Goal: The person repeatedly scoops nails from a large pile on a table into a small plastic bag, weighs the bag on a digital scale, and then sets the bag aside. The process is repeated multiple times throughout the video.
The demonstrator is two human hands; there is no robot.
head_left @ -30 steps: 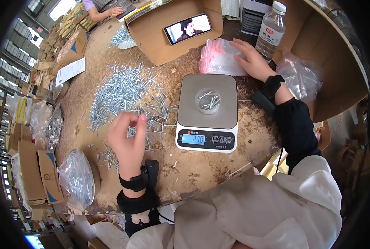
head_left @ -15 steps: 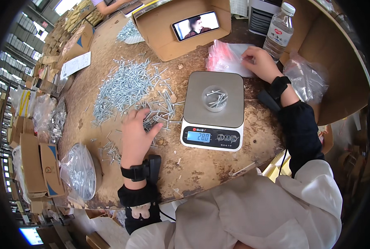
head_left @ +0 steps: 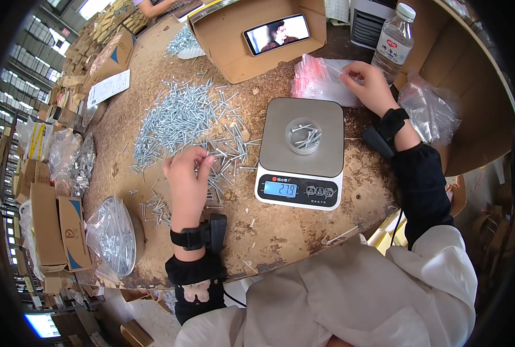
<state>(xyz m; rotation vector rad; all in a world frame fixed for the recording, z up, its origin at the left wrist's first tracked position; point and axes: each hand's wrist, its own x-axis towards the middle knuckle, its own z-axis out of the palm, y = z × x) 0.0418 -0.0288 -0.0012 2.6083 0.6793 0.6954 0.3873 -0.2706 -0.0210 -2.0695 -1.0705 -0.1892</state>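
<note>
Sorting screws at the workbench

Left hand sits at the near edge of the screw pile, fingers curled on a few screws. Right hand is way over on the bags behind the scale, fingers pinched on one. Small cup on the scale has a few screws in it. Phone leans on a cardboard box, bottle nearby.

One head-worn fisheye view looks steeply down, close over the round table.
</note>
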